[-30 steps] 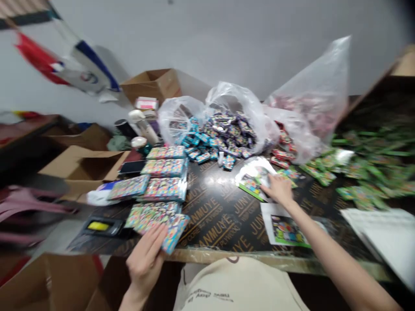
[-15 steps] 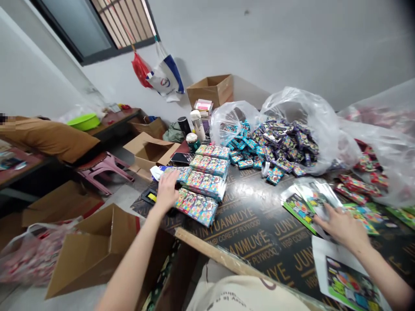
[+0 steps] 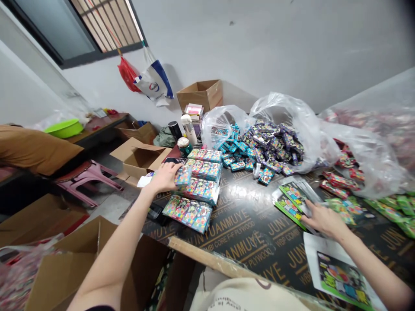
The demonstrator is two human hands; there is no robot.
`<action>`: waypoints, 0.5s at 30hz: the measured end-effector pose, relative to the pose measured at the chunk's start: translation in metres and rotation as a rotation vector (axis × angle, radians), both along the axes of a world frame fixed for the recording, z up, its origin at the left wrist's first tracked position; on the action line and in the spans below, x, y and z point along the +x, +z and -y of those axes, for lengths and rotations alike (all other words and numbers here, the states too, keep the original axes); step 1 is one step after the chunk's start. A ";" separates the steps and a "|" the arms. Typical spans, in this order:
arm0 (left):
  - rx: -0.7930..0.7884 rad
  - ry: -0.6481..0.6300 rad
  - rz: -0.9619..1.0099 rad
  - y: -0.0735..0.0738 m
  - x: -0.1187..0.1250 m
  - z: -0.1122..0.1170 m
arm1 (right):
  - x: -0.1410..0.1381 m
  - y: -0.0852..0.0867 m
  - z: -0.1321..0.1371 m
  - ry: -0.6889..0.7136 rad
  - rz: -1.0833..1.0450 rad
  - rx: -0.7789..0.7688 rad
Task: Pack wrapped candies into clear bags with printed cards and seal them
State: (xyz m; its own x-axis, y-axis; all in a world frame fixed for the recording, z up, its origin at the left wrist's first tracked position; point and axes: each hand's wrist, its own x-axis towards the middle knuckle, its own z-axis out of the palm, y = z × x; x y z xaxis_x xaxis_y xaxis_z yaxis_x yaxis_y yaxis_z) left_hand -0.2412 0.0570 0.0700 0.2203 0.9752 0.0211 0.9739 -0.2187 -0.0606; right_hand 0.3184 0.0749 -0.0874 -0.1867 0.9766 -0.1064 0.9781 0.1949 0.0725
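My left hand (image 3: 164, 178) is closed on a clear-wrapped packet of small printed boxes (image 3: 183, 176), held at the left side of the stacks. Rows of similar wrapped packs (image 3: 188, 212) lie stacked beside and below it. On the right, my right hand (image 3: 324, 220) rests with fingers extended over printed green-and-black pouches (image 3: 292, 198); whether it grips one is unclear. Another pouch with a white edge (image 3: 343, 276) lies nearer me, partly under my right forearm. More green pouches (image 3: 346, 209) are just beyond that hand.
Clear plastic bags spill blue packets (image 3: 238, 147), purple packets (image 3: 275, 142) and red packets (image 3: 340, 185) onto the black plywood table (image 3: 240, 224). Bottles (image 3: 189, 128) stand behind the stacks. Open cartons (image 3: 142, 162) sit left, near a pink stool (image 3: 87, 179) and a seated person (image 3: 35, 149).
My left hand has lifted a packet off the left of the stacks. My right hand stays at the pouches, its fingers slightly shifted. The whole view has shifted a little.
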 end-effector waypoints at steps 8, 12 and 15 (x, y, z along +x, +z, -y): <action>-0.044 -0.221 0.148 -0.023 0.071 0.011 | -0.014 0.001 0.004 0.018 0.071 0.058; 0.037 -0.164 0.478 -0.027 0.097 0.030 | -0.016 0.007 0.010 -0.055 0.035 0.175; -0.032 -0.218 0.839 -0.029 0.139 0.048 | -0.028 0.022 0.013 -0.160 -0.038 0.313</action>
